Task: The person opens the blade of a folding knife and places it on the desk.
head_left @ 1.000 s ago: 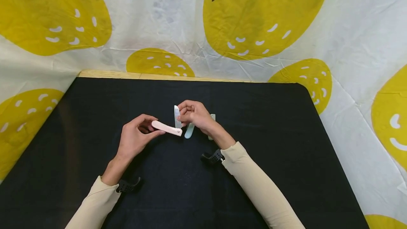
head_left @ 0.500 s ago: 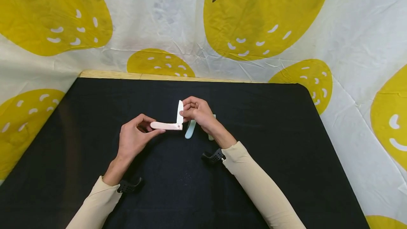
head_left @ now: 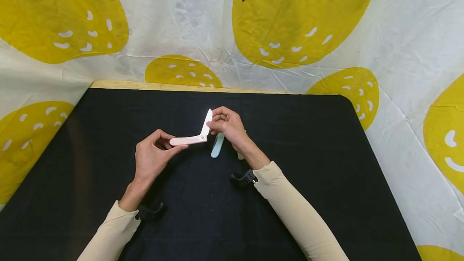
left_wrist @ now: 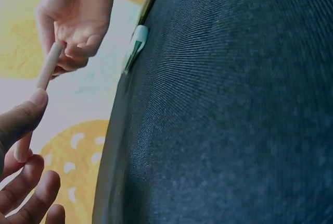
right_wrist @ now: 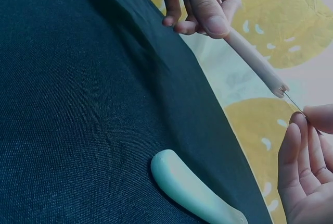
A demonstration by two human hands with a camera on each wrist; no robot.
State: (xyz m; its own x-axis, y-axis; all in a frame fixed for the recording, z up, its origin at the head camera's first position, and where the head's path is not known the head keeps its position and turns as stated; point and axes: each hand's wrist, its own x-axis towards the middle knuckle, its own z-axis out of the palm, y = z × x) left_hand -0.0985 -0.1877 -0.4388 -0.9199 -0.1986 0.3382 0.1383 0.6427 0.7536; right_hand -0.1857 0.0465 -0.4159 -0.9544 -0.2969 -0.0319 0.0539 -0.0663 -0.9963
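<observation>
A folding razor with a pink handle (head_left: 188,140) and a shiny pale blade (head_left: 206,123) is held up over the black-covered table. My left hand (head_left: 150,154) pinches the far end of the handle between thumb and fingers; its other fingers spread loosely in the left wrist view. With thumb and fingertips, my right hand (head_left: 230,128) pinches the blade, which stands out from the handle at a wide angle. Seen edge-on in the right wrist view, the blade (right_wrist: 292,101) is a thin line leaving the slotted handle end (right_wrist: 257,62).
A light blue folding razor (head_left: 217,145) lies on the table beneath my right hand. Beside it is a pale green one (head_left: 241,156), mostly hidden by the right wrist. A white cloth with yellow fruit prints (head_left: 181,23) hangs behind the table's wooden back edge (head_left: 123,85).
The blade has swung wider from the handle, from a sharp angle past a right angle. My right hand moved up and slightly right with it, and the handle's hinge end rose.
</observation>
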